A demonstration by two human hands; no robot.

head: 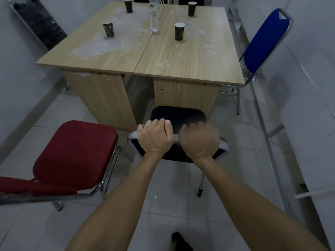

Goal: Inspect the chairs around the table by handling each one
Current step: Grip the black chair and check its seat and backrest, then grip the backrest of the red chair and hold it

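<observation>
Both hands grip the top rail of the black chair, which is pushed in at the near edge of the surface: left hand curled tight, right hand wrapped over (slightly blurred). A red chair stands just left of the black one.

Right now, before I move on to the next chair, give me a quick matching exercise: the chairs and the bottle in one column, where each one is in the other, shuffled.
Things:
1. black chair
2. red chair
3. blue chair
4. clear bottle

Places:
A. at the table's right side
B. standing in the middle of the table, among four cups
C. pulled out to the left, seat clear of the table
D. directly ahead, its backrest top gripped by the left hand and the right hand

Pairs: 1-D, 2-C, 3-A, 4-B
</observation>
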